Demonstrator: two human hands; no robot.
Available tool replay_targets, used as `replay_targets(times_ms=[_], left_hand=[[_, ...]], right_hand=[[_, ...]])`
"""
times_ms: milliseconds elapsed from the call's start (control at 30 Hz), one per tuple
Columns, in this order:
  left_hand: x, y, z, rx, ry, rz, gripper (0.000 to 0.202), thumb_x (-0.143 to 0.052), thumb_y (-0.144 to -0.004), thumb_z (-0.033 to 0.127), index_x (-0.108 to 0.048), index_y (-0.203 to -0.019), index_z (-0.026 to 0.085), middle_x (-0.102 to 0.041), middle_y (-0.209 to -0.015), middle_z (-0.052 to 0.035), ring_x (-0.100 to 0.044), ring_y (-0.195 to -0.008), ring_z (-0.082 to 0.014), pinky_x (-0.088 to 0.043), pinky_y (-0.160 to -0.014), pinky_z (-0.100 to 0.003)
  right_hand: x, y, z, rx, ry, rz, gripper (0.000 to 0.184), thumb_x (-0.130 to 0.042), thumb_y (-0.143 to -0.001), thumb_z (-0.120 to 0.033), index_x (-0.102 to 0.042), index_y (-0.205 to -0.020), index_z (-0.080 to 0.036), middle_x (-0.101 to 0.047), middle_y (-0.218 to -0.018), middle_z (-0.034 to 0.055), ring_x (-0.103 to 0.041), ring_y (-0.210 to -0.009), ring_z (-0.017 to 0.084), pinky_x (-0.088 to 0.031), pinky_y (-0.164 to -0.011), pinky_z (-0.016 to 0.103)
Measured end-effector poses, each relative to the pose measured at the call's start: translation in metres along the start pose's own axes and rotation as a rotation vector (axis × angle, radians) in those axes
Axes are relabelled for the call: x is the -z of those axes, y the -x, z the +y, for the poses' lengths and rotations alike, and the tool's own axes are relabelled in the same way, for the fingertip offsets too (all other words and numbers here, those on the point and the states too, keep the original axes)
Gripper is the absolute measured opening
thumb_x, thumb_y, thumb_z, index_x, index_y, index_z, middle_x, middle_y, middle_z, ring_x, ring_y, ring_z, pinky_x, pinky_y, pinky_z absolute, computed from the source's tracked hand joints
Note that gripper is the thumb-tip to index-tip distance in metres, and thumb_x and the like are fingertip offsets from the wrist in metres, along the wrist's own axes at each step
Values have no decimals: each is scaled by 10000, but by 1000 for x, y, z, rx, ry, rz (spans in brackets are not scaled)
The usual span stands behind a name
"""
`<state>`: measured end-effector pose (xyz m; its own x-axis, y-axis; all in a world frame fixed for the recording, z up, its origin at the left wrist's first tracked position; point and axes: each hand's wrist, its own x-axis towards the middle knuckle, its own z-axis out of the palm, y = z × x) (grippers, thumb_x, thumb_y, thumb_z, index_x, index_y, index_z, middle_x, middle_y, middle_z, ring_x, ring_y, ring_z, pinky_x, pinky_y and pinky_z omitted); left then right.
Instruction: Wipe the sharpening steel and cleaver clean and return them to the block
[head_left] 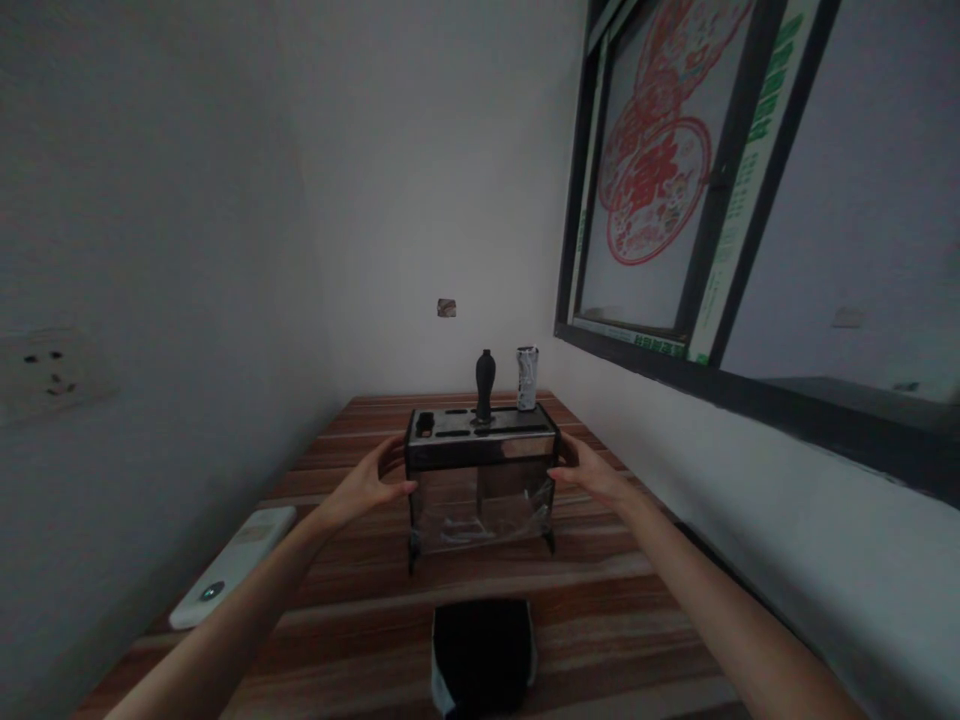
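Note:
A knife holder (480, 452) with a slotted metal top, black edges and a see-through front stands on short legs in the middle of the table. My left hand (367, 485) grips its left side, thumb at the front edge and fingers partly hidden behind. On the opposite side my right hand (589, 472) holds it in the same way. Loose clear plastic film (480, 525) shows at the lower front. Out of the top rises a dark, bulging handle (486, 382); whatever is below it cannot be made out.
Behind the holder's right end stands a white-and-black patterned cylinder (527, 378). A black object with pale sides (484, 655) lies at the near edge. The white flat device (236, 565) rests at left on the wood-grain table (360, 640). Walls and a window frame (637, 350) border the table.

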<state>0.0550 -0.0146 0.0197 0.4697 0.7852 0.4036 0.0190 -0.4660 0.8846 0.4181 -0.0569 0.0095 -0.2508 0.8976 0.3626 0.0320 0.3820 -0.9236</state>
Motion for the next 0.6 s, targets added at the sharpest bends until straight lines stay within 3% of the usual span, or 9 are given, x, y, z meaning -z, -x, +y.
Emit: replay_targets(times_ms=[167, 333, 600], left_hand=[[-20, -21, 4, -42, 7, -34, 772, -800, -595, 359, -471, -1270, 179, -491, -1354, -136, -453, -1252, -303, -309, -1082, -478], [-49, -40, -6, -51, 40, -20, 755, -797, -601, 349, -482, -1264, 174, -527, -1311, -146, -484, -1221, -300, -325, -1065, -471], [-94, -64, -21, -61, 78, -51, 715, -784, -612, 322, -490, -1240, 148, -545, -1282, -153, -510, -1191, -278, -349, -1053, -451]], right_hand=[[33, 1, -6, 22, 63, 24, 703, -806, -565, -339, -554, -1216, -251, -598, -1233, 67, -536, -1150, 252, -396, -1001, 434], [58, 13, -19, -2, 122, 68, 656, -798, -555, -395, -603, -1157, -226, -640, -1167, 77, -572, -1094, 268, -414, -977, 441], [93, 34, -19, -97, 73, 135, 626, -807, -523, -347, -627, -1108, -219, -643, -1163, 78, -566, -1109, 285, -427, -953, 438]])
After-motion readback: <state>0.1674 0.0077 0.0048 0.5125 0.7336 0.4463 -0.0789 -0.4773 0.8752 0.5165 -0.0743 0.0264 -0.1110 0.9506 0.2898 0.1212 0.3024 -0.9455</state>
